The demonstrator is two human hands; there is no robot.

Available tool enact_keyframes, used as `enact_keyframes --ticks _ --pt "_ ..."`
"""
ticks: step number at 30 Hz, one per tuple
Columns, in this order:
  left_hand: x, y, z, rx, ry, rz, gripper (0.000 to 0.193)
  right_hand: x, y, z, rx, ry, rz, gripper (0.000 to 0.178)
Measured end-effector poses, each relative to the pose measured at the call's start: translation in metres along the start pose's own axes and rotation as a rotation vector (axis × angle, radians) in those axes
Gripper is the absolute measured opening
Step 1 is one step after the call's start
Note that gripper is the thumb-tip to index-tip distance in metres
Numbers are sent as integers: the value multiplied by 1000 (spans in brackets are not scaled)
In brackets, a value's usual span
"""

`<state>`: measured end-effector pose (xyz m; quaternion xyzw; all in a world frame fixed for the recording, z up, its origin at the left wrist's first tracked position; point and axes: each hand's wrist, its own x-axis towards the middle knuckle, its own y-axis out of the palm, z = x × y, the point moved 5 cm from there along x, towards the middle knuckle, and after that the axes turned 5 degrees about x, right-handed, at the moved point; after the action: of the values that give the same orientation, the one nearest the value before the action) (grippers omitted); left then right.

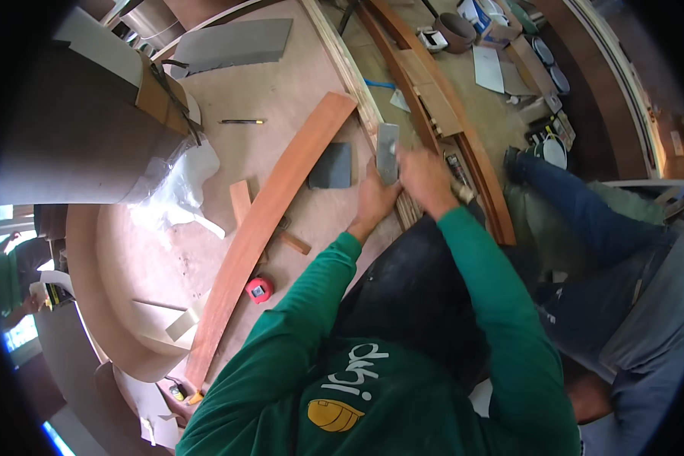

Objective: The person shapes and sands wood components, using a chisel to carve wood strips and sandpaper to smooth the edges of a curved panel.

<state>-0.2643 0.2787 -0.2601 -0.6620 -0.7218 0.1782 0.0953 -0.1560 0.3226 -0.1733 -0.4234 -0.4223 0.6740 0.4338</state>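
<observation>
My left hand (375,199) grips the lower end of a small grey rectangular piece (387,152) at the edge of the pale wooden worktop (281,80). Against the right side of that piece is my right hand (429,181), its fingers curled closed; what they hold, if anything, is hidden. A dark grey square sheet (330,166) lies just left of my left hand. Beyond it stretches a long curved reddish-brown wooden board (270,220). Close to the board are a small wood block (240,201), another short block (294,243) and a red tape measure (259,289).
A pencil (242,121), a large grey panel (232,44) and crumpled clear plastic (167,194) lie on the worktop. A curved wooden frame (475,163) stands right of my hands. Another person's jeans-clad leg (585,205) is at the right. A cardboard box (498,30) sits farther back.
</observation>
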Motion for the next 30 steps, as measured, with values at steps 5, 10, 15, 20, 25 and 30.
enact_keyframes --ticks 5,10,15,20,25,30 --pt "0 -1 1 -24 -10 -11 86 -13 2 2 -86 -101 -148 25" --pt "-1 4 5 38 -25 32 86 -2 6 -10 -48 -103 -133 24" --pt "6 -2 5 -17 38 -17 89 -12 1 7 -103 -92 -147 20" --pt "1 7 -5 -33 31 24 88 6 -6 -14 -48 -98 -110 17" --pt "5 2 2 -42 17 -30 92 -20 8 1 -93 -177 -223 17" --pt "0 10 -4 -3 -21 55 92 7 -4 -13 -35 -88 -150 19"
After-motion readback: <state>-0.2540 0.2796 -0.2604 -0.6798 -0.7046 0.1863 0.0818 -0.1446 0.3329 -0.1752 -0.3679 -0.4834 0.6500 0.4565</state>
